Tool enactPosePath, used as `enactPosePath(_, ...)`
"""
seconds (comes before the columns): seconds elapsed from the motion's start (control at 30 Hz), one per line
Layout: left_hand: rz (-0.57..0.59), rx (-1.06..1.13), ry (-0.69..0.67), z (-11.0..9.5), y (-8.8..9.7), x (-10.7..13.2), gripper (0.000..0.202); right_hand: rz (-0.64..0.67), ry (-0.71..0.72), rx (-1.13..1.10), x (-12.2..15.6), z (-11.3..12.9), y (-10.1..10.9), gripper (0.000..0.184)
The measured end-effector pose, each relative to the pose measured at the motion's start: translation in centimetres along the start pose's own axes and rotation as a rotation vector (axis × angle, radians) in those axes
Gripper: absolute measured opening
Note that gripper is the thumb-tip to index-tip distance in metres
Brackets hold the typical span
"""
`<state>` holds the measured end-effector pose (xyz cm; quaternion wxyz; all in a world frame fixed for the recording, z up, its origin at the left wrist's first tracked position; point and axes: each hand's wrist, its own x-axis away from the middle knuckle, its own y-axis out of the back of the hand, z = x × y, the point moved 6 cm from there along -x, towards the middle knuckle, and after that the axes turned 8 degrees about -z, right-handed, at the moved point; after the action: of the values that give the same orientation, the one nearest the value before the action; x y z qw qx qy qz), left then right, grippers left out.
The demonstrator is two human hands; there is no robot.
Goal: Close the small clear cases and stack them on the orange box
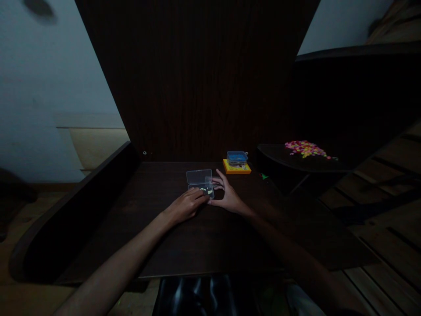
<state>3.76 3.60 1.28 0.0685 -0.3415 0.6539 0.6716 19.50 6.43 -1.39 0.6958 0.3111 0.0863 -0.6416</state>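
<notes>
A small clear plastic box (199, 177) lies on the dark table with its hinged lid raised at the back. Several pale, yellowish small pieces (209, 192) are scattered inside it. My left hand (187, 204) reaches over the front left of the box, its fingers curled down together into it; the fingertips are hidden, and whatever they may pinch cannot be seen. On the other side, my right hand (229, 198) grips the box's right edge, thumb at the front and fingers behind, index finger raised.
Behind my right hand, a blue-tinted plastic box (237, 156) is stacked on a yellow-orange box (237, 169). A pile of pink, yellow and orange small pieces (305, 149) covers part of a side shelf (279, 156). A tall dark panel (197, 87) stands at the back; a raised side board (75, 210) borders the left.
</notes>
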Motion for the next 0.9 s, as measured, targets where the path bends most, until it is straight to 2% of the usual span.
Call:
enactPosePath(0.17, -0.083, 0.003, -0.028, -0.2, 0.7, 0.0, 0.033, -0.018, -0.036, -0.110, 0.0, 0.0, -0.1, 0.114)
enactPosePath(0.27, -0.202, -0.033, 0.054, 0.2, 1.9, 0.0, 0.038, -0.043, -0.043, -0.137, -0.1, 0.1, 0.1, 0.115)
enactPosePath(0.43, -0.522, -0.036, 0.265, 1.6, 4.0, 0.5, 0.086, -0.048, -0.078, -0.125, 0.0, 0.0, 0.5, 0.114)
enactPosePath(0.5, -0.576, 0.032, 0.325, 2.4, 4.1, 0.7, 0.104, -0.045, -0.083, -0.131, 0.0, 0.0, 0.6, 0.115)
enactPosePath(0.57, -0.565, 0.126, 0.393, 3.2, 3.5, 0.9, 0.115, -0.040, -0.084, -0.144, -0.1, 0.1, 0.7, 0.114)
enactPosePath(0.67, -0.495, 0.306, 0.487, 4.3, 2.2, 1.1, 0.122, -0.033, -0.088, -0.165, 0.0, 0.2, 0.6, 0.113)
enactPosePath(0.8, -0.409, 0.542, 0.521, 4.4, 0.9, 1.2, 0.111, -0.020, -0.106, -0.193, 0.1, 0.2, 0.4, 0.114)
enactPosePath(0.9, -0.413, 0.596, 0.547, 4.4, 0.9, 1.1, 0.100, -0.004, -0.107, -0.180, 0.2, 0.3, 0.5, 0.115)
